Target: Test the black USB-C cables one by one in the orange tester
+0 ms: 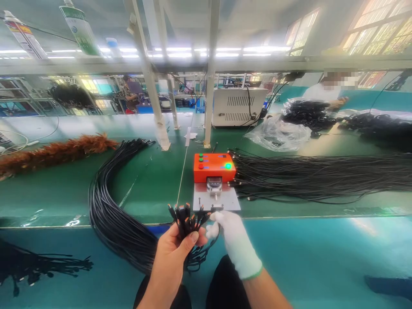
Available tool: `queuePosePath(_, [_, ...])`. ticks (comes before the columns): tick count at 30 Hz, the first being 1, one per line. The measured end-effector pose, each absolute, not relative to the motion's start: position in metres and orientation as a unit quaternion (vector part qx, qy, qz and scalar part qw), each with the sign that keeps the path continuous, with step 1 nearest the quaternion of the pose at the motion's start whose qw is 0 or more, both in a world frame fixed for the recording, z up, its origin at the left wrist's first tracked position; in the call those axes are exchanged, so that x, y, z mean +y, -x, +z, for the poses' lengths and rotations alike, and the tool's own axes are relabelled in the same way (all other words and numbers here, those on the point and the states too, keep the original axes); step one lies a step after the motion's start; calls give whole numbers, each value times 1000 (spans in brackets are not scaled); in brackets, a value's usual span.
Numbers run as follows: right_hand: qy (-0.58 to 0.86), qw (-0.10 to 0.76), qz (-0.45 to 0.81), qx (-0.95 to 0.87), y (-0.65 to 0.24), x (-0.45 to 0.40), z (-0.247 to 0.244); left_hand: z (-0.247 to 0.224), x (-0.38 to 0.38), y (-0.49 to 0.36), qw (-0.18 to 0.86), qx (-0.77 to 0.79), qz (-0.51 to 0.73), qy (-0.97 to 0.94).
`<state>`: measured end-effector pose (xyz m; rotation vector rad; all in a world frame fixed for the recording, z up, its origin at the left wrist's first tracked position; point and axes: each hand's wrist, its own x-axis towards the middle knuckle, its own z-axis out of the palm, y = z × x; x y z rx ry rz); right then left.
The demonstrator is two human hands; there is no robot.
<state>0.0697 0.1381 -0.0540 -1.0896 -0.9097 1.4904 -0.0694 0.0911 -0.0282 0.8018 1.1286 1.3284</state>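
My bare left hand point(178, 249) is wrapped round a bunch of black cables point(120, 231), their small plugs with orange tips fanned out above the fingers. The bunch curves from the green bench down past the front edge to this hand. My right hand point(230, 231), in a white glove with a green cuff, pinches one cable by its plug at the right side of the bunch. Just beyond both hands stands an orange tester box point(209, 168) with a lit green lamp. A small display unit and a metal plate point(201, 201) sit at its front.
More black cables point(315, 176) lie along the bench point(167, 167) at right, beside a clear plastic bag point(280, 133). A brown feather duster point(58, 152) lies at left. Metal posts point(210, 73) rise behind the box near a white cabinet point(238, 107). A person point(322, 92) is at far right.
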Motion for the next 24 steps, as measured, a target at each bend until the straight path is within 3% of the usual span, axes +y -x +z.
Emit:
queuePosePath(4, [482,440,585,-481,-84,130,-53,-25,89,70,556,484,566,-368])
queuePosePath(7, [635,310,428,-563,-104,121,-54,-20,88,68,557,484,561,-376])
queuePosePath(9, [716,270,319,-560,-113,114,-48,-18,87,66,555,485,559,-380])
queuePosePath(11, [707,321,300,-554,-110,106,-33,-18,86,63,554,484,559,-381])
queuePosePath(15, [493,495,461,-548,-78,93,-5,-20,84,57,566,472,556,-385])
queuePosePath(18, [468,560,516,-448,-58,92,-6,-22,83,56,567,468,573,-363])
queuePosePath(21, [550,572,469,-387,-59,92,-21,-22,83,61,545,478,610,-321])
queuePosePath(24, [640,502,388,-434,-68,82,-33,-21,82,66,559,474,596,-329])
